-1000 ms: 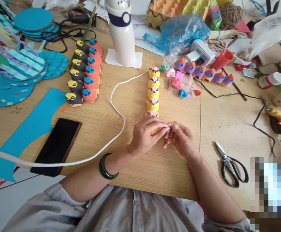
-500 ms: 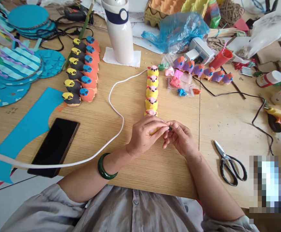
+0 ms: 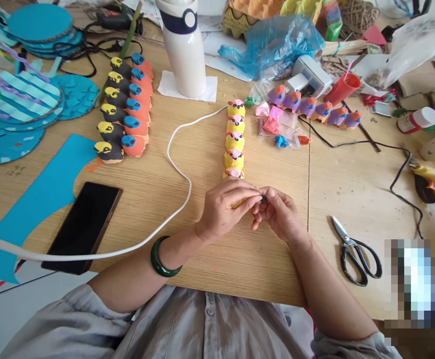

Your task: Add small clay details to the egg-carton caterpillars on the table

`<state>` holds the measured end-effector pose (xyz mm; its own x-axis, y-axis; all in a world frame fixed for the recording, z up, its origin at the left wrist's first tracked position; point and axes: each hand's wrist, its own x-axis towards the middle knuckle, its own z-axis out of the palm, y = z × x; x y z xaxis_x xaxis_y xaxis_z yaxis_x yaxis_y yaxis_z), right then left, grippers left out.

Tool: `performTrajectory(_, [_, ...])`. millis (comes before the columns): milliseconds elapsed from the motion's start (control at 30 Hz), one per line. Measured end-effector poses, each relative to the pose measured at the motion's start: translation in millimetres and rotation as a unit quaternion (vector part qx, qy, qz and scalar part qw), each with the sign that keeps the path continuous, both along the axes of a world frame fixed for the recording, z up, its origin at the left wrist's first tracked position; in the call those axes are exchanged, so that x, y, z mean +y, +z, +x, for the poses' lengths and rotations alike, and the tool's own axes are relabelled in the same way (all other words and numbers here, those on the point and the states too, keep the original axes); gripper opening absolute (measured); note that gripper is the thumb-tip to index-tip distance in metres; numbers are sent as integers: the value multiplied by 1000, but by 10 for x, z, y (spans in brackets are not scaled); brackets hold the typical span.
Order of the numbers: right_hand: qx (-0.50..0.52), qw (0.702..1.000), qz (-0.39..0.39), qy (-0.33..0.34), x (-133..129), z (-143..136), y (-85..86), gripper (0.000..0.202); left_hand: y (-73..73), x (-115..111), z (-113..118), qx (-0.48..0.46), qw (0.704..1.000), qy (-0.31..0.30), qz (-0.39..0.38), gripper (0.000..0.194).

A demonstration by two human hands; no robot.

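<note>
A small black lump (image 3: 264,199) is pinched between the fingertips of both hands. My left hand (image 3: 225,205), its wrist in a green bangle, grips the lump from the left, thumb and fingers pressed together. From the right, my right hand (image 3: 278,212) holds it between thumb and forefinger, the other fingers curled. Just beyond the hands stands a row of yellow egg-carton cups (image 3: 234,142) with pink tops and small dark and red bits. My left hand hides the near end of this row.
Black-and-orange cup rows (image 3: 122,107), a white bottle (image 3: 185,55) and a phone (image 3: 83,224) are on the left. Scissors (image 3: 355,249), a glue gun (image 3: 432,184) and purple cups (image 3: 315,107) lie right. A white cable (image 3: 189,184) crosses the table. Clay bags (image 3: 275,121) lie beyond the hands.
The view has shifted very slightly. Both hands keep nearly the same pose around the black lump.
</note>
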<state>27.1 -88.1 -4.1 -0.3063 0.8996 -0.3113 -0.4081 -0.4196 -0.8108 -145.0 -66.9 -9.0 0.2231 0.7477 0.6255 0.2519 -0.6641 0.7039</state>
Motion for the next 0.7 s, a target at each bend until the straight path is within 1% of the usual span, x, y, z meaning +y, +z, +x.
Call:
performTrajectory(67, [-4,1000,-1,-4,1,4,4,37,-3,-1,-1,-5,1000,-1,3,9])
performTrajectory(200, [-11,1000,-11,-18,2,16,8,38,-3,2,10,-13,1000,10,-20,25])
performTrajectory(233, [-9,1000,-14,-18,2,18,8,39,-1,4,13,-12,1000,14,-23,23])
performTrajectory(333, [-3,1000,-19,-8,2,18,8,40,12,8,15,-5,1000,9,-16,6])
performTrajectory(467, [5,1000,-14,-1,6,13,11,41,21,6,11,4,1000,7,-18,7])
performTrajectory(567, [-1,1000,-16,-1,8,15,19,38,12,7,13,-3,1000,12,-18,5])
performTrajectory(667, [-5,1000,-21,3,6,20,21,38,2,11,14,-12,1000,10,-26,16])
performTrajectory(700, [-7,1000,-22,3,4,20,21,39,2,12,12,-10,1000,4,-28,15])
